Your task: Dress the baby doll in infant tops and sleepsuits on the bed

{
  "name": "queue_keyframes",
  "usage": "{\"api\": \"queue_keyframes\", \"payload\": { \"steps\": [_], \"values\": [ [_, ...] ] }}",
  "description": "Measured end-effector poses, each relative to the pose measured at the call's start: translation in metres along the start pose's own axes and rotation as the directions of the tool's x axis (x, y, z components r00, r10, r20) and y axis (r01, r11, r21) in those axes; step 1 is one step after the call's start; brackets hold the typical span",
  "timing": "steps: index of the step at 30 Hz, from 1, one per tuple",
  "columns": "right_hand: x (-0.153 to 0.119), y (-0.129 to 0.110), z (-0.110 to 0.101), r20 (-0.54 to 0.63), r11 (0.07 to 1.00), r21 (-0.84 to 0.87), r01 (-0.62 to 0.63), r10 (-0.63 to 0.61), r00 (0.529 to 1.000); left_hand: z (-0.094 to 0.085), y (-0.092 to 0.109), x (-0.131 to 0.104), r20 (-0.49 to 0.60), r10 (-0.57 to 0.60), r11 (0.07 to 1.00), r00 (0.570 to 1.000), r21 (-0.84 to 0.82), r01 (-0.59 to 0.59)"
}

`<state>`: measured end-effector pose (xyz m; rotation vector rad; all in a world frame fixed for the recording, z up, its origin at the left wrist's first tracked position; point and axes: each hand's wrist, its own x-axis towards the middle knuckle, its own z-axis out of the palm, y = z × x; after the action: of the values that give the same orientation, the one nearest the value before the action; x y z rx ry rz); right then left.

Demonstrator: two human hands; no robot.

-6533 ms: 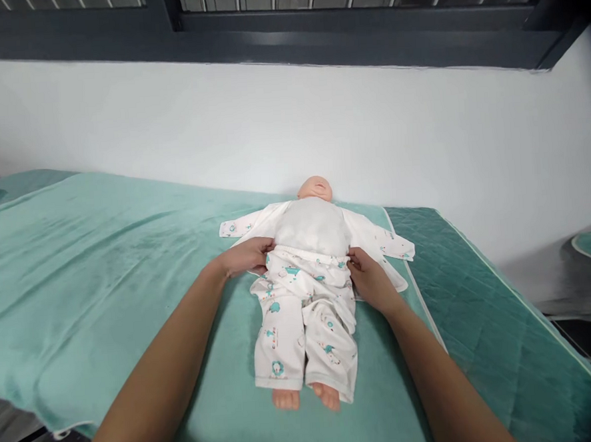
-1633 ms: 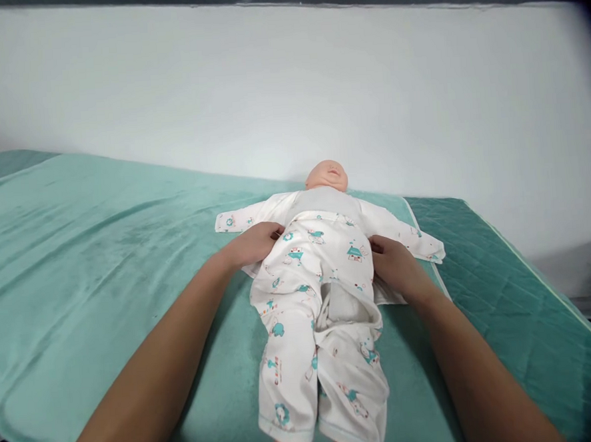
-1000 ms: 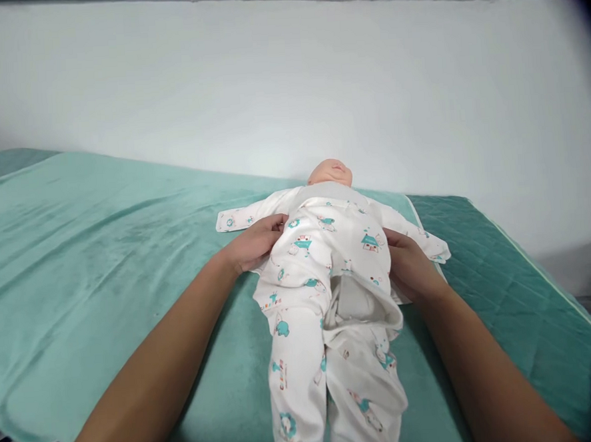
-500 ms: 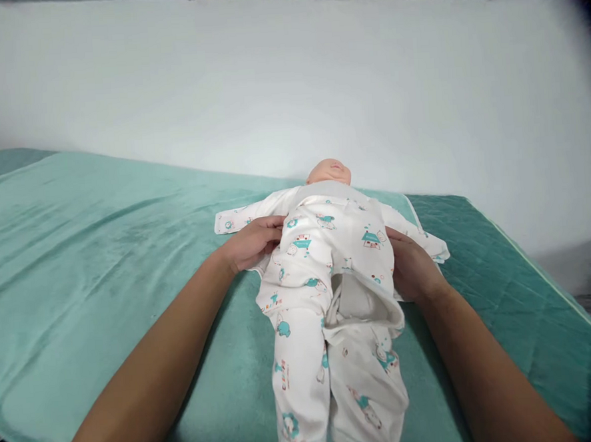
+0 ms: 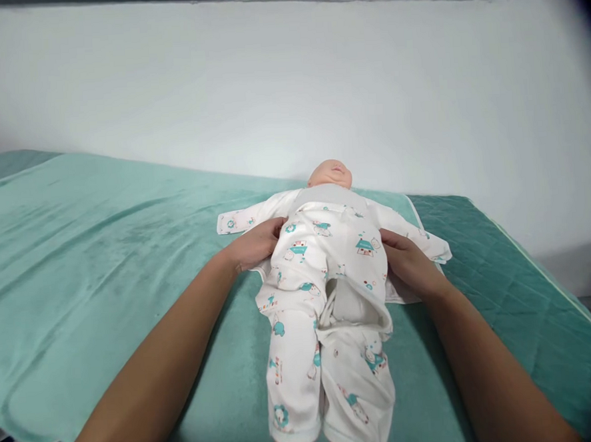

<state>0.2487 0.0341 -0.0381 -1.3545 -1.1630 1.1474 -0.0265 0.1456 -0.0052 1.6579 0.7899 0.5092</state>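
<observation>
A baby doll (image 5: 330,173) lies on its back, head toward the wall, in a white printed top (image 5: 401,228) with both sleeves spread. White printed pants (image 5: 299,274) cover its legs and reach up over its belly; an open gap shows near the right thigh. At the left side of the waist, my left hand (image 5: 259,243) has its fingers closed on the pants' edge. My right hand (image 5: 409,262) is at the right side of the waist, its fingertips hidden at the pants' edge, closed on the fabric.
A light green cloth (image 5: 102,259) lies under the doll. Darker green quilted fabric (image 5: 499,275) extends on the right. Behind stands a white wall (image 5: 267,83). Dark objects show at the lower left corner.
The doll's legs and the pants have shifted slightly left, and the feet now show below the cuffs. My right hand has moved a little left with the waist.
</observation>
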Motion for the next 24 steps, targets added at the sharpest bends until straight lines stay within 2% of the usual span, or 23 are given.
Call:
{"api": "queue_keyframes", "payload": {
  "steps": [4, 9, 12, 15, 17, 21, 24],
  "values": [
    [0.001, 0.003, -0.003, -0.041, 0.994, -0.101, 0.031, -0.035, 0.999, 0.001, -0.005, 0.001, -0.154, -0.072, 0.993, 0.985, 0.08, 0.085],
    [0.0, -0.003, 0.0, 0.042, 0.996, -0.088, 0.033, -0.029, 0.999, 0.007, -0.008, 0.004, -0.231, -0.141, 0.99, 0.963, -0.006, 0.144],
    [0.0, -0.005, 0.002, 0.055, 0.981, -0.184, 0.067, -0.058, 0.997, 0.009, -0.003, 0.006, -0.183, -0.115, 0.993, 0.976, 0.011, 0.119],
    [0.0, -0.005, 0.002, -0.01, 0.928, -0.362, 0.09, -0.1, 0.995, 0.011, 0.004, 0.005, -0.063, -0.118, 0.991, 0.991, 0.049, 0.121],
    [0.0, -0.004, 0.001, -0.034, 0.884, -0.455, 0.111, -0.142, 0.989, 0.012, 0.007, 0.003, -0.039, -0.109, 0.992, 0.993, 0.057, 0.111],
    [-0.003, -0.009, 0.003, 0.021, 0.888, -0.425, 0.179, -0.188, 0.982, 0.015, 0.008, 0.001, -0.011, -0.038, 0.997, 0.999, -0.065, 0.038],
    [-0.005, -0.015, 0.006, 0.034, 0.907, -0.367, 0.205, -0.207, 0.978, 0.017, 0.006, 0.0, -0.031, -0.095, 0.975, 0.995, -0.204, 0.087]
  ]
}}
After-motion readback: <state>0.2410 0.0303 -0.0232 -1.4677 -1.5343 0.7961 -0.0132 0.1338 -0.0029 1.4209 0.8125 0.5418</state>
